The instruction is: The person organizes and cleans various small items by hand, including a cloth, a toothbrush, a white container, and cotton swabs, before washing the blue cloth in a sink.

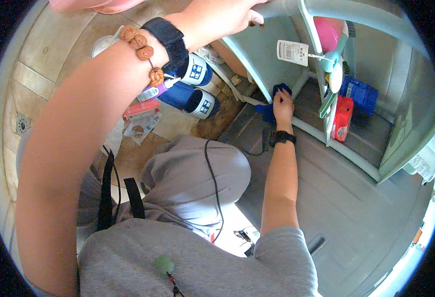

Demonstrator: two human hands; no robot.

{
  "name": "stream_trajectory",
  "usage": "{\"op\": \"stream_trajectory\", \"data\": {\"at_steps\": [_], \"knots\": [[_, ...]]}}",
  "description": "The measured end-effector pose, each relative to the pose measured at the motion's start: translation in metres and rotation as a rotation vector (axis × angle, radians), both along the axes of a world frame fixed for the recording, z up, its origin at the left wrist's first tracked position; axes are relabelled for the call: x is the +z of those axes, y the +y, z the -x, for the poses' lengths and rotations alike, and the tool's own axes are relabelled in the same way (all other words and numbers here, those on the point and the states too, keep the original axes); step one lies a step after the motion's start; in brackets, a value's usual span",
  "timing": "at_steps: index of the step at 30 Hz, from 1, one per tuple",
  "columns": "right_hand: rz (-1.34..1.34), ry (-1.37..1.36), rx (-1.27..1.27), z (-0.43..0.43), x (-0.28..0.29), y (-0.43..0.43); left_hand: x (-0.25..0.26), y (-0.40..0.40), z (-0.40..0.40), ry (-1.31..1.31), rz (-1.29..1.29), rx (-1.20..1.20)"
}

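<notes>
My right hand (283,105) grips a bunched dark blue cloth (265,111). It presses the cloth at the lower corner of a pale green plastic storage rack (284,31), beside an upright panel edge. At the top of the view, my left hand (236,16) holds the rack's rim; its fingers are partly cut off by the frame. A white paper tag (292,53) bearing writing hangs from the rack's divider. A pink item (327,33), a teal handle (332,61), a red packet (342,118) and a blue packet (360,94) sit around that divider.
A broad grey plastic surface (351,208) extends to my right. On the tiled floor to my left lie two dark blue slippers (200,72), a purple squeeze tube (152,92) and a red packet (141,109). A floor drain (23,124) shows at far left. A black cord (214,178) crosses my knee.
</notes>
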State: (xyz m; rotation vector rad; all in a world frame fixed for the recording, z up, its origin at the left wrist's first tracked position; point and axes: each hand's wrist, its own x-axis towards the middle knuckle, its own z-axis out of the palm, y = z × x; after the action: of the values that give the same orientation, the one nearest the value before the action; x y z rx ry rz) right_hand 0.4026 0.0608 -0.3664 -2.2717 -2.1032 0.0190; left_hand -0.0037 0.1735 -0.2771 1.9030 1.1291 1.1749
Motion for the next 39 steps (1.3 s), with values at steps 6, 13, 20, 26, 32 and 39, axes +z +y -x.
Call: {"op": "stream_trajectory", "data": {"at_steps": [6,13,20,26,32,39], "knots": [[0.414,-0.399,-0.263,0.001,0.036,0.073,-0.002,0.001,0.004,-0.021,0.068,-0.027],[0.155,0.163,-0.355,-0.01,-0.022,0.085,-0.01,0.001,-0.002,-0.061,-0.034,-0.009],[0.237,0.344,0.14,0.054,-0.007,0.038,-0.005,0.001,0.001,0.045,0.119,-0.003],[0.061,0.142,-0.26,-0.002,-0.021,0.079,0.001,0.001,-0.003,0.04,-0.008,-0.019],[0.197,0.261,0.141,0.06,-0.013,0.045,-0.012,0.0,0.003,0.039,-0.04,0.068],[-0.041,0.258,-0.144,0.024,-0.025,0.119,-0.004,0.003,-0.01,0.039,-0.056,0.013]]}}
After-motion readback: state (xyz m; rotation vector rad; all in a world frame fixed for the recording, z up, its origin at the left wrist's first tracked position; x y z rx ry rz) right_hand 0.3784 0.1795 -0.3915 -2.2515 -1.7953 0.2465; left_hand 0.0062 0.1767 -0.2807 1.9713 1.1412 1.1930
